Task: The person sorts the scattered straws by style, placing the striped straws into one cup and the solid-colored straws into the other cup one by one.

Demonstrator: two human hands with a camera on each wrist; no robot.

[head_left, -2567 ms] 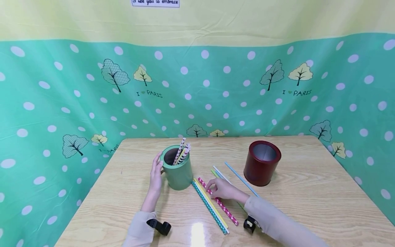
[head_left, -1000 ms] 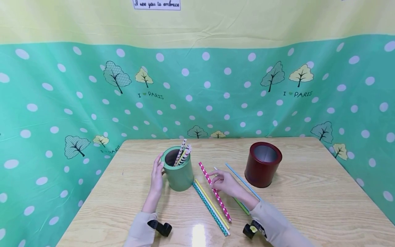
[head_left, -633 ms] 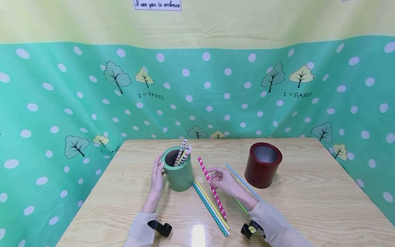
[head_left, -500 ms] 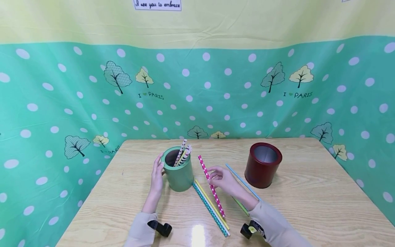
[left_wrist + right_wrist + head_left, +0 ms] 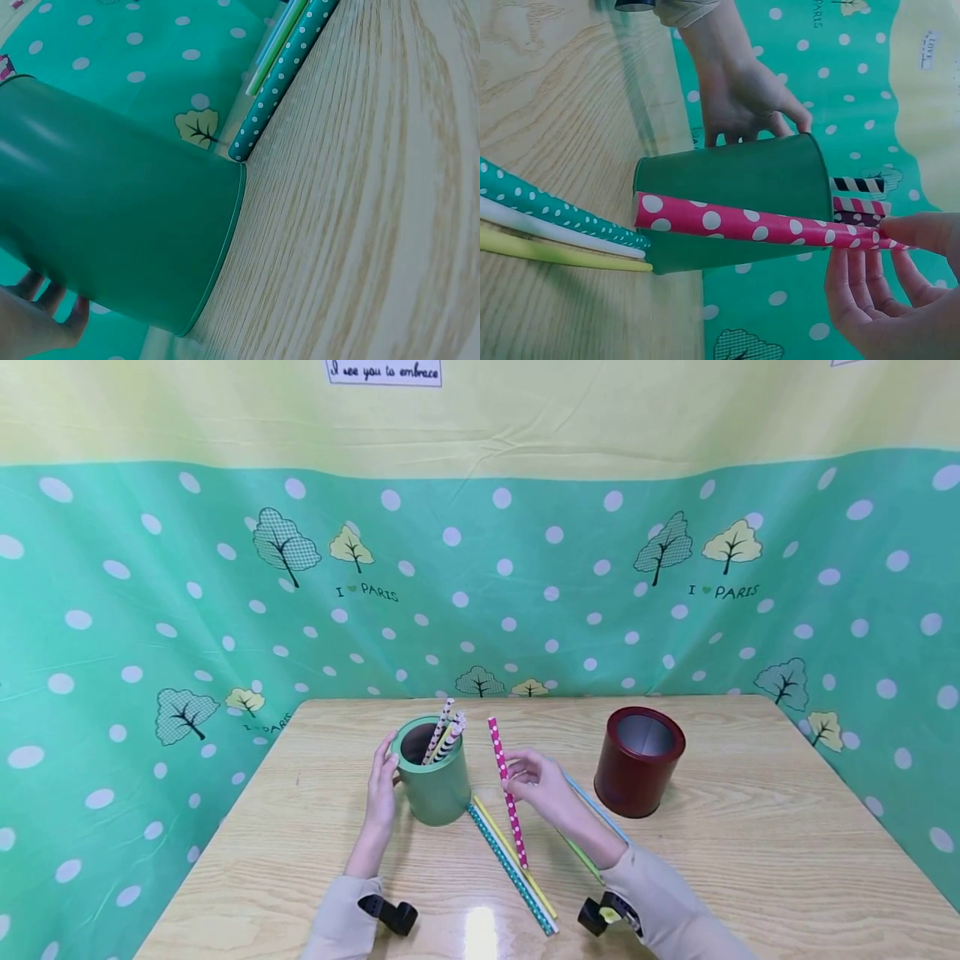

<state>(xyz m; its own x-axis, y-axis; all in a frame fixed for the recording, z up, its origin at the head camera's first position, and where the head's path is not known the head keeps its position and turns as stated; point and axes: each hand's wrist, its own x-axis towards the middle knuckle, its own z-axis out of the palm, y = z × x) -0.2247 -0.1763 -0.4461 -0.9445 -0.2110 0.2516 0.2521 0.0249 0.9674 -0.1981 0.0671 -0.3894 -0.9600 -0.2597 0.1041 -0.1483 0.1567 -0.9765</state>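
My right hand (image 5: 542, 785) pinches a pink straw with white dots (image 5: 513, 818) between thumb and fingers. The straw is raised off the table and stands steeply tilted, lower end toward me. In the right wrist view, the straw (image 5: 757, 225) crosses in front of the green can (image 5: 735, 176). My left hand (image 5: 379, 789) holds that green can (image 5: 437, 797) at its left side, thumb at the rim, fingers (image 5: 731, 137) against the wall. Several patterned straws (image 5: 442, 739) stand in the can and lean right. The left wrist view shows the can's side, with fingertips (image 5: 77, 313) against it.
Teal dotted (image 5: 501, 858), white and yellow (image 5: 542, 898) straws lie side by side, right of the green can. Blue (image 5: 600, 812) and green (image 5: 585, 860) straws lie partly under my right forearm. A dark red can (image 5: 632, 781) stands upright farther right on the wooden table (image 5: 750, 827).
My right hand has taken the pink dotted straw from the table, lifted it and turned it more upright, moving it away from me. My left hand stays at the green can.
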